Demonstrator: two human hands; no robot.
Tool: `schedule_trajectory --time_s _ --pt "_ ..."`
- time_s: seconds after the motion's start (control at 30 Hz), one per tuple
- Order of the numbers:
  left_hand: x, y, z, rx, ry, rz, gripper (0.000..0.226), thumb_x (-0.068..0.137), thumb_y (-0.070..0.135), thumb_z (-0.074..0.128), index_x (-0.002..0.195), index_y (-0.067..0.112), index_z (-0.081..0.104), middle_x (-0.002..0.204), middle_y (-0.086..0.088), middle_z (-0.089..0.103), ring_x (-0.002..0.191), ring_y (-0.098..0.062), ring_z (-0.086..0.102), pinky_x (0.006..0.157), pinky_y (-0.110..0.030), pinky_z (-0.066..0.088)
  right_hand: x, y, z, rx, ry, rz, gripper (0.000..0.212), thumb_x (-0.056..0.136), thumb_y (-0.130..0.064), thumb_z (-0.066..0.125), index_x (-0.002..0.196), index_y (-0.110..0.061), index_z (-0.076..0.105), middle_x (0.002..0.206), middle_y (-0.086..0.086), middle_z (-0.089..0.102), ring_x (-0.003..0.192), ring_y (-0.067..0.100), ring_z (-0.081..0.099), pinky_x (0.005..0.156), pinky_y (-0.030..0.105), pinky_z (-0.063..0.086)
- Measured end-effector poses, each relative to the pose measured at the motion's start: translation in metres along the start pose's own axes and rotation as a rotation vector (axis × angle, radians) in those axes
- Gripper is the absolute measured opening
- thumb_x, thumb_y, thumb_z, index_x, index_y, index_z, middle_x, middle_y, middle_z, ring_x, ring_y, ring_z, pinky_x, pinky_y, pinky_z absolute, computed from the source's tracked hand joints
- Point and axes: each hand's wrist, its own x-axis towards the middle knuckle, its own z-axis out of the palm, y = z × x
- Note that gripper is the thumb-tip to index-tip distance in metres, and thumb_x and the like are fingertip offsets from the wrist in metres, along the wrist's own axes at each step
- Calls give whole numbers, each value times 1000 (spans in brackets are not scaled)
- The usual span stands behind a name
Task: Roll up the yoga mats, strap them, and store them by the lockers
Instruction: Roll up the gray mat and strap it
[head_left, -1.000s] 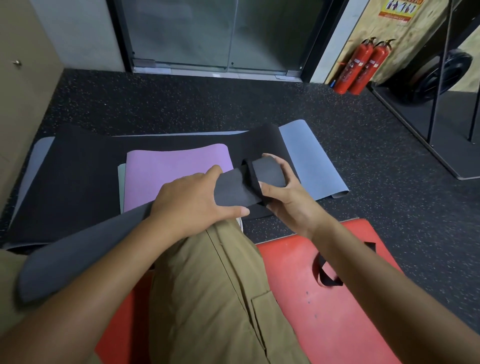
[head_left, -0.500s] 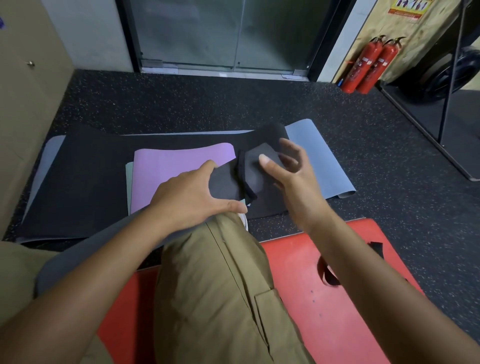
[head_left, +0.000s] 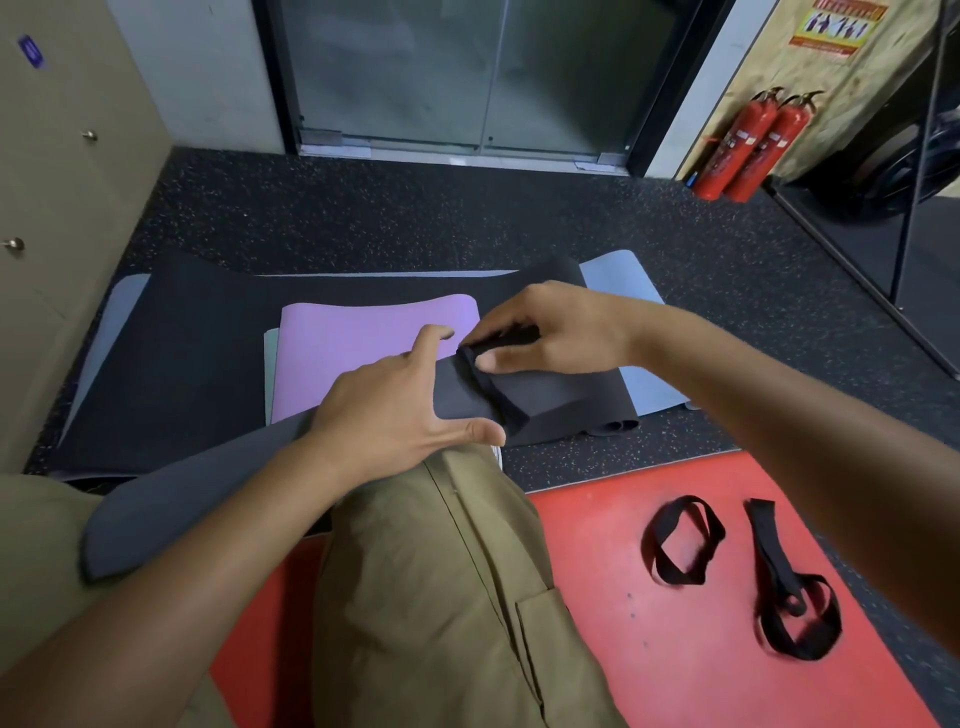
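Two spare straps (head_left: 737, 566) lie on the red mat (head_left: 649, 649) as a person's left hand (head_left: 395, 410) clasps the rolled grey mat (head_left: 208, 499) across the knee. The right hand (head_left: 550, 338) pinches a strap (head_left: 493, 384) near the roll's end; it could slip off the end, letting the mat unroll onto the mats (head_left: 363, 338) beyond.

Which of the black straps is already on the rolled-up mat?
The black strap wrapped around the rolled grey mat, pinched by the right hand. The other two straps lie loose on the red mat.
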Motion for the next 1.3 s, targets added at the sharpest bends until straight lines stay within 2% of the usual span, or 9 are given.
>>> schedule_trajectory --time_s 0.13,0.27,0.43,0.53,0.67,0.77,0.83,1.03,1.3 --pt "-2 -2 -2 -69 43 55 105 56 97 31 150 55 10 131 9 62 110 -27 62 76 -39 41 9 -7 3 12 5 -41 35 88 -47 76 119 -29 76 110 -16 74 100 3 66 93 25 49" --pt "-3 -4 -4 -178 75 60 87 65 93 23 147 67 12 133 15 61 118 -24 60 83 -40 45 1 -1 23 209 388 40 41 72 -47 90 104 -23 78 101 -18 72 100 -4 64 96 25 49" --pt "-5 -9 -1 -260 105 55 76 72 98 27 133 55 38 123 22 64 112 -16 62 91 -45 51 -10 -7 51 444 714 141 81 68 -60 82 138 -30 54 131 -11 56 114 -7 55 93 6 41" --pt "-5 -15 -2 -368 156 28 88 62 105 24 127 49 42 109 20 65 99 -15 64 85 -42 53 -12 -17 55 692 828 190 83 74 -49 84 144 -30 46 136 -15 55 118 -12 52 89 2 39" --pt "-9 -21 -8 -589 270 47 93 69 101 31 133 37 49 111 31 63 106 -3 63 95 -42 52 -9 -36 63 1054 791 125 79 79 -27 84 147 -23 43 133 -11 61 117 -7 60 86 10 50" --pt "-13 -22 -15 -651 367 43 94 71 99 32 125 25 53 97 46 53 91 -1 62 82 -35 52 -4 -47 65 1120 756 79 76 81 -22 84 146 -23 45 133 -1 66 118 8 65 84 20 55" --pt "-17 -23 -19 -709 405 8 79 76 90 37 115 23 53 90 36 59 80 0 61 71 -31 47 1 -58 61 1138 718 30 67 85 -13 81 143 -20 48 130 1 67 117 10 66 83 20 56" --pt "-40 -26 -34 -949 520 -75 60 86 82 46 100 24 56 96 3 66 93 -9 65 81 -29 49 16 -88 52 1077 560 -73 56 87 -18 81 137 -21 57 125 -1 70 115 17 68 85 30 58" --pt "-82 -46 -37 -1250 417 -34 32 93 43 51 121 27 54 105 18 74 105 -2 69 82 -18 54 27 -120 56 982 414 -135 56 88 -27 77 139 -24 53 127 -8 69 118 11 65 102 40 54"
